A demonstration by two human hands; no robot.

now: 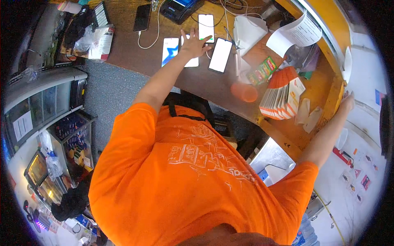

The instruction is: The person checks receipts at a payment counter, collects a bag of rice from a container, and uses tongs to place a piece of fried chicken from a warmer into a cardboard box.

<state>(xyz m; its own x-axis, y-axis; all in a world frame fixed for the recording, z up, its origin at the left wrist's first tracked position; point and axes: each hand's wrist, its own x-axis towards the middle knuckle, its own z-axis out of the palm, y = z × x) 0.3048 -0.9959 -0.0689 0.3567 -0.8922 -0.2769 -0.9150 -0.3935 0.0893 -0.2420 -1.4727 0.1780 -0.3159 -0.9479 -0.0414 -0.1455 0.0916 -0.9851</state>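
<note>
My left hand [194,45] is spread above several lit smartphones on the brown desk, fingers apart, partly covering one phone [192,62]. Beside it on the left lies a smartphone with a blue-patterned screen [170,51]. Past my fingertips is a smartphone with a white screen [206,26], and another white-screened smartphone [220,55] lies to the right. A dark-screened phone [142,18] with a white cable is farther left. At the far right, my right hand [347,100] rests at the outer edge of the wooden frame [334,95]; its fingers are partly hidden.
A black printer [178,10] stands at the desk's back. On the right are an orange cup [244,92], a green packet [263,70], a row of orange-white booklets [281,95] and a curled printed sheet [295,32]. A box with plastic [100,41] sits left.
</note>
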